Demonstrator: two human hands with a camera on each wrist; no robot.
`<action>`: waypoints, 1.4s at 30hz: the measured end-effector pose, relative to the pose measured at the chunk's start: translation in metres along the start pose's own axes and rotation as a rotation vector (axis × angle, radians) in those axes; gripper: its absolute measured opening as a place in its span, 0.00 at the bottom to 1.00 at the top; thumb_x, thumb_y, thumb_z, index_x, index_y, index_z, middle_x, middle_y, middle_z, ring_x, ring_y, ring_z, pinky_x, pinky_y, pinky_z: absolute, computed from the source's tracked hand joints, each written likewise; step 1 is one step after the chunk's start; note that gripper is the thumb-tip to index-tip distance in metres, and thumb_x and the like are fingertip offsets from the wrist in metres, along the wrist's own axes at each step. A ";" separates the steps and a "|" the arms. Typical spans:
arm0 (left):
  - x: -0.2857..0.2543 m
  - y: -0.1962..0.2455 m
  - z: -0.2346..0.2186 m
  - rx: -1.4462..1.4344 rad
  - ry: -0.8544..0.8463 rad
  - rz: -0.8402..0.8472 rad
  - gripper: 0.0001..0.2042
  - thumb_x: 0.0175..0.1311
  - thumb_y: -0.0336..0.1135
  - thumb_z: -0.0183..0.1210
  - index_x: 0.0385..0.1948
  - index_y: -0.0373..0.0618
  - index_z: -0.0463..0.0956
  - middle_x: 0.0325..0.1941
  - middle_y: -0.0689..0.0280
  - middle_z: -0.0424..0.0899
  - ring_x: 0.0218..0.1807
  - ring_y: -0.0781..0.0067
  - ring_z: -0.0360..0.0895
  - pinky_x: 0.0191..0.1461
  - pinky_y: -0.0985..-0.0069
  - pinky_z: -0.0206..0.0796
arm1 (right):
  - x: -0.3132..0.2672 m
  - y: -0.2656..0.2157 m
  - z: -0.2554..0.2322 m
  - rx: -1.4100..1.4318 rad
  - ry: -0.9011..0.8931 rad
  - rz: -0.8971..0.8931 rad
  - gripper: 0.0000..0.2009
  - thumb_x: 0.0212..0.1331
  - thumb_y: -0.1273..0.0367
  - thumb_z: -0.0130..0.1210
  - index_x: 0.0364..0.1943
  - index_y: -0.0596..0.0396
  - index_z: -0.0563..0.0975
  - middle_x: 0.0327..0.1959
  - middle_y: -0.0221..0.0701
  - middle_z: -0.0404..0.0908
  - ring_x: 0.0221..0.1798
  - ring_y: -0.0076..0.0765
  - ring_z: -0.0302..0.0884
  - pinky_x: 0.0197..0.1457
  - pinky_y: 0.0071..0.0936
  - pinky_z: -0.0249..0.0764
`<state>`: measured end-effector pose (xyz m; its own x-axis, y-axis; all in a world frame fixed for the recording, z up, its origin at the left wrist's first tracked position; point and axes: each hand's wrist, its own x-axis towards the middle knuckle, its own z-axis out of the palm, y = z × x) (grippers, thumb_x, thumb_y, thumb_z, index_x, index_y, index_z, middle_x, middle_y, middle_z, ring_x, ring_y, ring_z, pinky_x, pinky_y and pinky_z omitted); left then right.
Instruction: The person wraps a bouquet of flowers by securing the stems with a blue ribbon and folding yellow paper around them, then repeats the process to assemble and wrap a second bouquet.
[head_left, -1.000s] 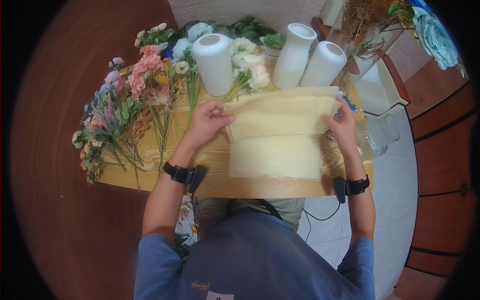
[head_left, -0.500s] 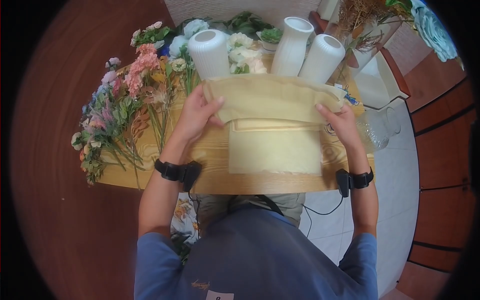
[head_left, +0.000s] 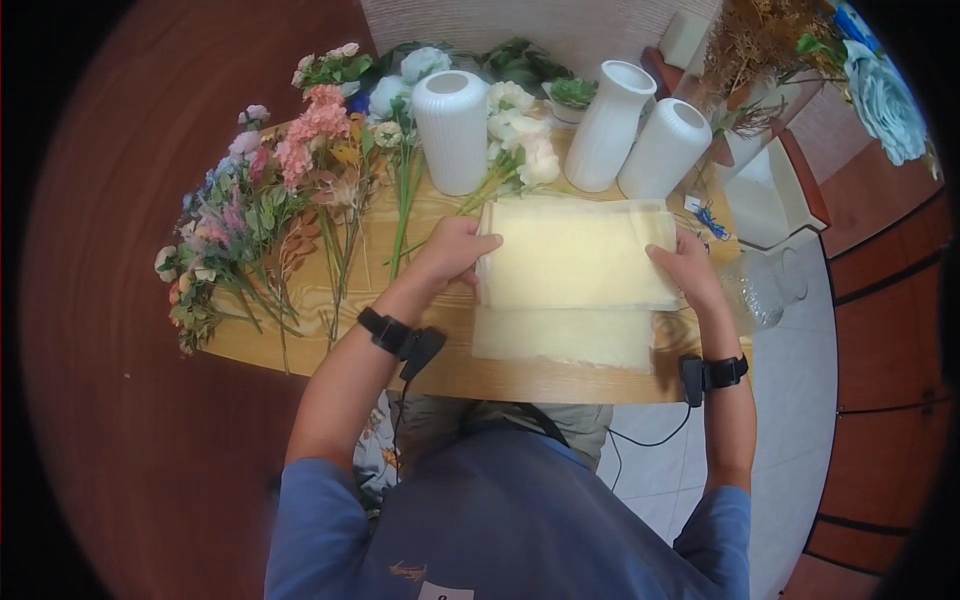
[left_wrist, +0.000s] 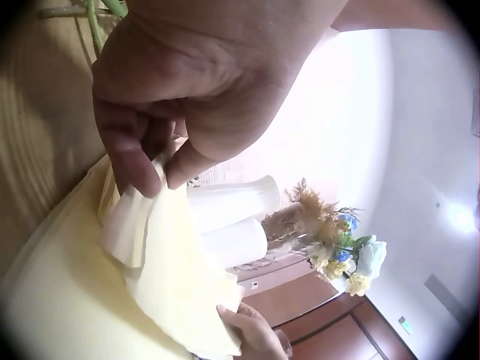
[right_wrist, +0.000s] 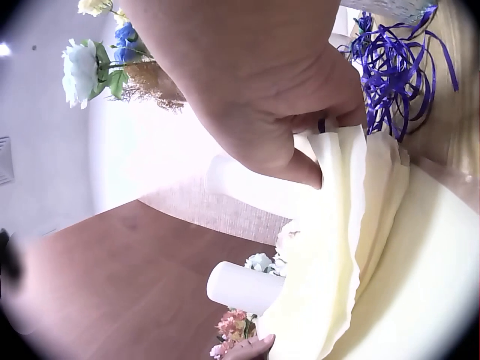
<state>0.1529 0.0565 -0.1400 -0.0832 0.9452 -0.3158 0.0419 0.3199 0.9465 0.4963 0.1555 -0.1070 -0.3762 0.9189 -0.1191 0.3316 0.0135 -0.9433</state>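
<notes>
In the head view, a folded stack of thin, pale yellow wrapping paper (head_left: 578, 255) is held up slightly by its two side edges. My left hand (head_left: 452, 254) pinches the left edge, thumb on top. At the opposite edge my right hand (head_left: 692, 270) grips the paper the same way. Beneath lies more of the pale sheet (head_left: 562, 338), flat on the table near its front edge. Several loose layers show at the edge in the right wrist view, where the right hand's thumb (right_wrist: 304, 169) presses on them. The left hand's fingers (left_wrist: 139, 169) pinch similar layers in the left wrist view.
Three white vases, among them a ribbed one (head_left: 450, 135), stand behind the paper. Artificial flowers (head_left: 240, 200) with long stems cover the table's left side. Blue-purple ribbon (right_wrist: 394, 67) lies tangled near the right hand. A clear glass vase (head_left: 765, 285) is at the right.
The upper part of the paper, lifted and bent half a second ago, has come down flatter and nearer the body. Both hands have lowered with it, the left moving inward.
</notes>
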 end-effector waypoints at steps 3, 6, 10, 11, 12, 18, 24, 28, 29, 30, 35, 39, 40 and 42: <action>0.008 0.003 -0.002 0.129 0.059 0.028 0.10 0.58 0.34 0.61 0.26 0.35 0.76 0.18 0.63 0.78 0.15 0.77 0.75 0.16 0.79 0.69 | 0.007 -0.004 0.002 -0.015 0.038 -0.005 0.13 0.56 0.72 0.56 0.46 0.62 0.77 0.36 0.31 0.82 0.35 0.22 0.78 0.39 0.22 0.74; 0.016 0.004 -0.003 0.197 0.087 0.038 0.10 0.57 0.34 0.61 0.24 0.36 0.75 0.16 0.63 0.77 0.15 0.76 0.75 0.16 0.78 0.69 | 0.020 0.008 0.002 -0.246 0.141 -0.050 0.16 0.52 0.71 0.58 0.45 0.64 0.76 0.37 0.37 0.82 0.38 0.31 0.80 0.43 0.27 0.74; 0.019 0.002 0.000 0.213 0.135 0.058 0.11 0.57 0.33 0.61 0.21 0.36 0.74 0.16 0.64 0.76 0.15 0.78 0.75 0.16 0.80 0.68 | 0.037 0.026 0.002 -0.400 0.185 -0.134 0.20 0.48 0.67 0.60 0.45 0.65 0.75 0.39 0.46 0.82 0.42 0.44 0.80 0.47 0.32 0.74; 0.020 0.001 -0.001 0.213 0.134 0.058 0.11 0.57 0.33 0.61 0.21 0.36 0.74 0.16 0.64 0.76 0.15 0.78 0.75 0.16 0.80 0.68 | 0.037 0.025 0.003 -0.412 0.195 -0.153 0.21 0.48 0.66 0.60 0.45 0.65 0.75 0.39 0.48 0.81 0.43 0.47 0.80 0.48 0.33 0.73; 0.022 0.000 -0.002 0.255 0.137 0.061 0.11 0.55 0.34 0.62 0.22 0.36 0.74 0.16 0.62 0.77 0.16 0.74 0.76 0.18 0.77 0.69 | 0.039 0.026 0.004 -0.412 0.196 -0.150 0.21 0.48 0.66 0.60 0.45 0.65 0.75 0.39 0.48 0.81 0.43 0.47 0.80 0.48 0.33 0.73; 0.030 -0.009 -0.003 0.714 0.256 0.260 0.15 0.50 0.39 0.66 0.28 0.36 0.75 0.20 0.60 0.78 0.22 0.66 0.77 0.27 0.70 0.70 | 0.028 0.015 0.012 -0.684 0.296 -0.249 0.23 0.50 0.65 0.60 0.50 0.63 0.73 0.44 0.48 0.80 0.47 0.54 0.77 0.51 0.39 0.73; 0.017 0.003 0.006 0.830 0.337 0.203 0.19 0.45 0.46 0.67 0.32 0.41 0.73 0.29 0.55 0.80 0.36 0.53 0.78 0.40 0.63 0.68 | 0.004 -0.026 0.013 -1.057 0.361 -0.283 0.22 0.53 0.64 0.59 0.50 0.62 0.73 0.45 0.47 0.78 0.48 0.53 0.76 0.49 0.43 0.73; 0.005 0.018 0.007 0.923 0.343 0.205 0.18 0.49 0.45 0.65 0.33 0.40 0.73 0.29 0.55 0.80 0.34 0.52 0.78 0.38 0.61 0.67 | -0.005 -0.051 0.025 -0.940 0.339 -0.406 0.16 0.55 0.65 0.57 0.46 0.60 0.76 0.39 0.45 0.81 0.44 0.52 0.78 0.46 0.41 0.74; 0.001 0.020 0.003 0.922 0.358 0.200 0.18 0.49 0.45 0.65 0.33 0.40 0.73 0.29 0.55 0.80 0.34 0.52 0.78 0.38 0.61 0.67 | -0.008 -0.057 0.030 -0.842 0.322 -0.425 0.14 0.57 0.66 0.56 0.44 0.59 0.77 0.36 0.44 0.81 0.41 0.51 0.79 0.44 0.41 0.74; -0.004 0.020 -0.002 0.877 0.335 0.316 0.15 0.52 0.42 0.63 0.33 0.39 0.73 0.27 0.57 0.79 0.33 0.57 0.77 0.36 0.64 0.67 | -0.009 -0.060 0.034 -0.837 0.312 -0.441 0.14 0.57 0.66 0.56 0.44 0.59 0.77 0.36 0.44 0.81 0.41 0.51 0.79 0.44 0.41 0.74; -0.107 0.044 -0.041 0.496 0.345 0.497 0.08 0.64 0.32 0.55 0.30 0.37 0.75 0.23 0.62 0.75 0.27 0.73 0.72 0.32 0.75 0.64 | -0.021 -0.077 0.066 -0.808 0.057 -0.422 0.12 0.62 0.64 0.53 0.28 0.58 0.75 0.22 0.46 0.76 0.29 0.56 0.75 0.34 0.45 0.70; -0.239 0.023 -0.088 0.495 0.852 0.315 0.11 0.66 0.32 0.53 0.24 0.35 0.73 0.19 0.64 0.73 0.22 0.76 0.66 0.27 0.75 0.61 | -0.046 -0.076 0.084 -0.806 -0.107 -0.362 0.16 0.63 0.60 0.53 0.24 0.59 0.73 0.21 0.47 0.75 0.27 0.57 0.74 0.32 0.45 0.69; -0.268 0.008 -0.102 0.645 0.937 0.286 0.15 0.68 0.34 0.52 0.21 0.34 0.71 0.15 0.66 0.68 0.21 0.79 0.62 0.25 0.75 0.58 | -0.049 -0.072 0.087 -0.792 -0.141 -0.363 0.17 0.63 0.59 0.53 0.24 0.59 0.73 0.21 0.46 0.75 0.27 0.57 0.74 0.31 0.44 0.69; -0.327 -0.028 -0.118 0.555 1.041 -0.047 0.23 0.72 0.42 0.48 0.16 0.35 0.65 0.14 0.68 0.57 0.21 0.82 0.56 0.22 0.71 0.50 | -0.054 -0.067 0.090 -0.761 -0.207 -0.326 0.17 0.61 0.58 0.55 0.25 0.59 0.75 0.20 0.44 0.76 0.26 0.52 0.75 0.30 0.41 0.70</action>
<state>0.0617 -0.2695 -0.0552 -0.8576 0.5046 0.0996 0.4226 0.5808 0.6957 0.4167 0.0697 -0.0649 -0.6798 0.7334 -0.0016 0.6423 0.5942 -0.4841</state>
